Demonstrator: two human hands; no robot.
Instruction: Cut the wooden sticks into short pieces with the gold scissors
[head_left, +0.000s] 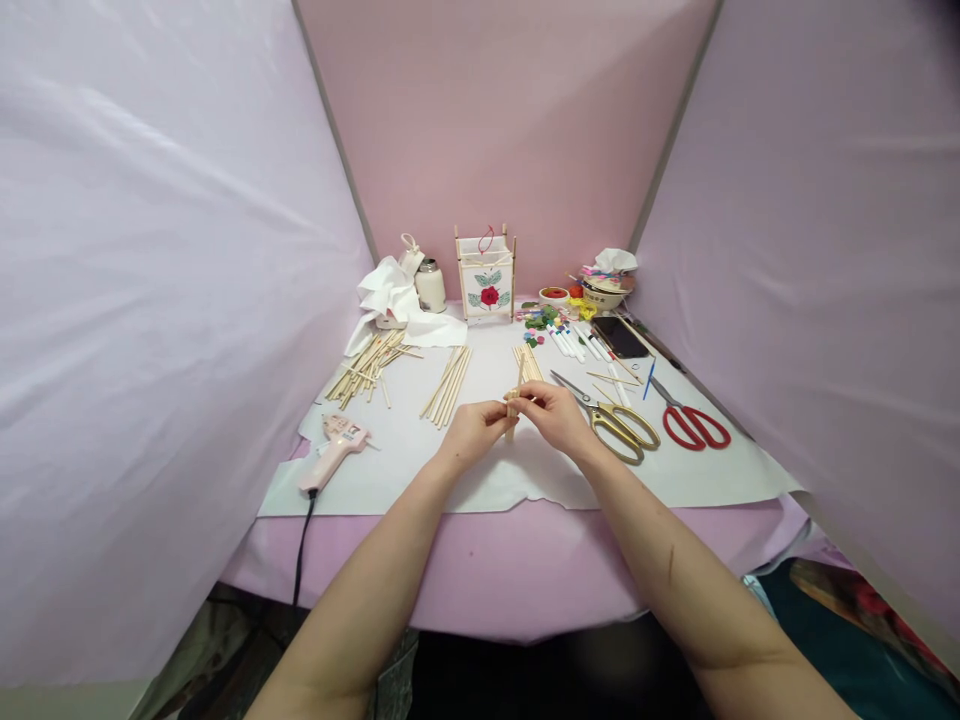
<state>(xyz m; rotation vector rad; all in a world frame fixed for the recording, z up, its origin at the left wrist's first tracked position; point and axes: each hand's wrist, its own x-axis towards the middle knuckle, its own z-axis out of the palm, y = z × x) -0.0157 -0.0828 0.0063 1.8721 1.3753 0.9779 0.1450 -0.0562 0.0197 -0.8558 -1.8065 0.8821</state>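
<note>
Both my hands meet over the middle of the white sheet, fingers pinched around wooden sticks [520, 370] held roughly upright. My left hand [481, 424] grips them from the left side, and my right hand [553, 410] from the right. The fingers partly cover the sticks, so how many there are I cannot tell. Just behind my hands lies a small row of sticks [531, 364]. To the left rests another bundle of sticks [448, 386]. Gold-handled scissors [624, 430] lie close beside my right hand.
A pink glue gun [335, 455] with a black cord lies at left, near a stick pile [364, 370]. A stick-framed lantern [487, 285] with a red flower stands at the back. Red-handled scissors [696, 427], markers [592, 343] and a phone [620, 337] lie at right.
</note>
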